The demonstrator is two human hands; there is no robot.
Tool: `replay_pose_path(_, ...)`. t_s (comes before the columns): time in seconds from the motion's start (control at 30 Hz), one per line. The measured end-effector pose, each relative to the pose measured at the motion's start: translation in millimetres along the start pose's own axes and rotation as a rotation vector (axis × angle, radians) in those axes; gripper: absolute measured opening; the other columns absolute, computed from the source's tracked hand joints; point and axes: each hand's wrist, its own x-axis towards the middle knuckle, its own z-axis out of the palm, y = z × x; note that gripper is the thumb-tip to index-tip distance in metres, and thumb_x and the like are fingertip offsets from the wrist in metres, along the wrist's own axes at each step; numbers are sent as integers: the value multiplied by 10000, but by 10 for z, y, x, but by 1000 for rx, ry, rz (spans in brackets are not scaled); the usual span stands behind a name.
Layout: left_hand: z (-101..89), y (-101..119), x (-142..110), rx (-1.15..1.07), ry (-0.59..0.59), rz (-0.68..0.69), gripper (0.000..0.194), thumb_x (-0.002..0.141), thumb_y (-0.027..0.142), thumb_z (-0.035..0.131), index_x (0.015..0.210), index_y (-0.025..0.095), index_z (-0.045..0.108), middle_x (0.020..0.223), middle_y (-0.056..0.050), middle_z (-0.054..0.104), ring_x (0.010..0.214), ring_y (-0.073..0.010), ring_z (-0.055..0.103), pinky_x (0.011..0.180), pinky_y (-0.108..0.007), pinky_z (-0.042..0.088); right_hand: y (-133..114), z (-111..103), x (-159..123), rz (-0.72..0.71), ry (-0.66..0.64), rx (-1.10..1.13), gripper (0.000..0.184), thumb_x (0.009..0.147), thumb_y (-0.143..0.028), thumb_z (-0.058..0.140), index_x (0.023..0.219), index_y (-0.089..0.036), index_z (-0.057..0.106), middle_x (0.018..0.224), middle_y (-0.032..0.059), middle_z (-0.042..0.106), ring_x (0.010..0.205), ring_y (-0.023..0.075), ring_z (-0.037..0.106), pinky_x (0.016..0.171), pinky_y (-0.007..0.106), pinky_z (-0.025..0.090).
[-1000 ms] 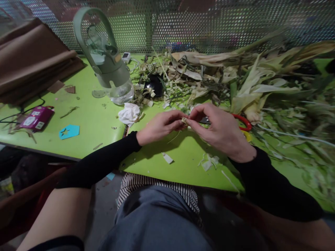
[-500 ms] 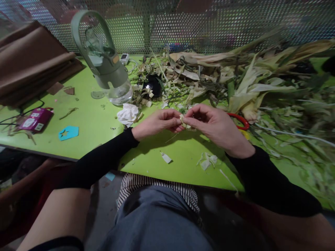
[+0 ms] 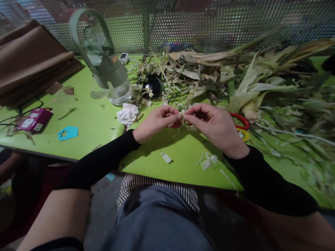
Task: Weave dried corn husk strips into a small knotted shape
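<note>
My left hand (image 3: 161,121) and my right hand (image 3: 213,127) meet over the green table, fingertips almost touching. Between them is a small pale piece of corn husk (image 3: 182,114), pinched by thumb and forefinger on both sides. Fingers cover most of it, and a thin strand hangs down below my left fingers. Red-handled scissors (image 3: 239,121), with a yellow inner part, lie partly behind my right hand. Nearer to me, a husk scrap (image 3: 166,157) and a small tangle of pale strips (image 3: 208,161) rest on the table.
A tall water bottle (image 3: 110,76) stands at back left beside crumpled tissue (image 3: 127,114). Shredded husks and whole corn husks (image 3: 251,87) cover the back and right. A purple box (image 3: 36,119) with wires, a blue paper cutout (image 3: 68,133) and brown folded material (image 3: 34,62) lie left.
Both hands stay at nearly the same spot with the fingers shifted slightly on the husk piece, which shows less now. More of the scissors' yellow part shows beside my right hand.
</note>
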Motion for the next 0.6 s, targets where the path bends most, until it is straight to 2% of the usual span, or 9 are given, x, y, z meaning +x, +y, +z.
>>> replay_pose_path(0.13,3,-11,17,-21,31,-34,154,938,246,721,890,136,624,812,12,694,737,-66,660,846,-259,562,18,-24,1,-35,-5,-76,215,919,-433,735,945,-223,774,857,49,771,658,170,635,608,328,503)
replay_pose_path(0.3,21,-8,13,-32,52,-48,153,910,236,747,856,140,641,782,33,659,716,-68,629,867,-289,540,70,-11,9,-68,9,-96,171,931,-413,731,928,-252,789,857,47,769,761,217,697,688,373,555)
replay_pose_path(0.47,45,20,-1,-80,39,-105,110,893,149,713,829,142,622,726,59,624,692,-54,619,878,-268,530,68,12,-3,-39,36,-42,152,922,-383,748,934,-234,778,855,42,776,724,195,689,663,354,559)
replay_pose_path(0.6,49,36,-4,-128,23,-121,110,888,160,717,843,141,618,749,58,646,678,-40,614,922,-278,543,40,12,-14,-50,39,-48,131,914,-360,745,922,-231,765,842,36,771,707,189,676,651,349,543)
